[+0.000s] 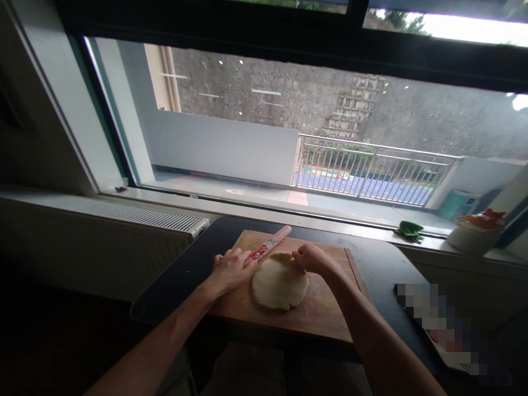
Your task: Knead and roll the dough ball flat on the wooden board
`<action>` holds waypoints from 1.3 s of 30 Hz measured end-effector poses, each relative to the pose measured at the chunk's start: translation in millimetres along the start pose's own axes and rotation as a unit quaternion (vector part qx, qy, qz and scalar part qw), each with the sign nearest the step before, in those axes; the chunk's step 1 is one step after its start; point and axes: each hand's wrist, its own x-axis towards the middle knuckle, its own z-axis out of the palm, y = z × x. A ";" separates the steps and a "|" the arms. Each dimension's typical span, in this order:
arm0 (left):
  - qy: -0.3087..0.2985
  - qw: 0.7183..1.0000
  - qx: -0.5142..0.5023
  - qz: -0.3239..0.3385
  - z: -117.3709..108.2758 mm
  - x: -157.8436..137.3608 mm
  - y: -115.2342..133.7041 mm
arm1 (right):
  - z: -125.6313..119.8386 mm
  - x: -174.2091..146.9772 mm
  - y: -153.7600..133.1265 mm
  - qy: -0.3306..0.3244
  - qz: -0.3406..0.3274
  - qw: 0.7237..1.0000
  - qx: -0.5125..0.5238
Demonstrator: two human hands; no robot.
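While I watch from the head camera, my left hand [229, 268] lies knuckles-up on the near end of a rolling pin [269, 246], fingers curled over it, just left of the frame's centre. That pin, pale with a red label, runs slantwise up and to the right across the far edge of a flat round of dough [280, 285]. My right hand [312, 257] sits at the dough's upper right rim, fingers bent down and bunched against it; whether they pinch the dough or only press it I cannot tell. Dough and pin rest on a wooden cutting board [325, 313] in the lower middle of the frame, which lies on a dark table [181, 275]. Beyond it a big window [264, 126] fills the upper half, with a white radiator [136, 214] at left. On the sill at right sit a green object [409, 230] and a white pot [474, 234].
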 end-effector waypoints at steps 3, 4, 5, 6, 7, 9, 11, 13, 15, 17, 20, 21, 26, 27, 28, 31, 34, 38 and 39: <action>-0.006 0.999 -0.025 -0.025 2.4 5.8 -1.3 | 4.1 -0.2 -7.1 -0.001 -0.008 1.000 -0.012; -0.014 0.999 -0.036 -0.027 3.5 7.2 -2.2 | 4.3 0.2 -9.7 -0.013 -0.010 1.000 -0.012; -0.021 0.998 -0.044 -0.028 4.8 8.5 -3.3 | 3.8 0.0 -12.0 -0.030 -0.011 0.999 -0.010; -0.027 0.998 -0.049 -0.031 6.4 9.8 -4.4 | 2.5 -0.8 -13.9 -0.047 -0.013 0.999 -0.008; -0.028 0.998 -0.049 -0.034 8.2 11.1 -5.5 | 0.7 -2.5 -15.2 -0.064 -0.016 0.998 -0.006; -0.014 0.999 -0.038 -0.037 12.0 13.2 -7.7 | -3.0 -7.5 -16.9 -0.080 -0.025 0.996 -0.012; -0.002 0.999 -0.030 -0.034 15.6 14.6 -9.7 | -5.3 -12.7 -17.8 -0.069 -0.024 0.997 -0.028; 0.002 0.999 -0.033 -0.028 17.9 15.5 -11.1 | -5.3 -15.9 -18.1 -0.055 -0.017 0.998 -0.039; -0.001 0.999 -0.037 -0.030 18.9 16.3 -11.4 | -3.8 -16.6 -17.8 -0.053 -0.012 0.998 -0.037; -0.002 0.998 -0.040 -0.040 18.9 16.9 -10.3 | -1.6 -15.4 -16.6 -0.057 -0.014 0.998 -0.030; -0.004 0.997 -0.049 -0.055 17.6 17.4 -7.1 | 2.0 -11.9 -13.7 -0.040 -0.017 0.999 -0.026; -0.006 0.997 -0.052 -0.058 17.0 17.4 -6.2 | 3.1 -10.6 -12.8 -0.034 -0.021 0.999 -0.024; -0.019 0.997 -0.057 -0.057 14.9 17.6 -5.0 | 6.0 -7.4 -12.5 -0.014 -0.006 1.000 -0.016; -0.019 0.997 -0.059 -0.055 15.1 17.9 -5.0 | 6.2 -7.9 -13.2 -0.010 0.002 1.000 -0.015; -0.019 0.997 -0.060 -0.054 15.5 18.2 -5.0 | 6.5 -8.5 -13.8 -0.010 0.008 1.000 -0.010; -0.015 0.996 -0.060 -0.060 17.3 18.7 -4.0 | 7.2 -10.6 -14.3 -0.034 0.016 0.999 0.019; -0.003 0.996 -0.055 -0.065 17.7 17.9 -1.9 | 7.6 -10.2 -12.5 -0.056 0.007 0.997 0.049; -0.008 0.996 -0.053 -0.070 14.2 16.0 1.3 | 9.0 -9.0 -13.3 -0.029 0.010 0.997 0.066; -0.013 0.996 -0.053 -0.074 13.2 15.8 2.0 | 9.9 -9.6 -14.5 -0.022 0.011 0.997 0.071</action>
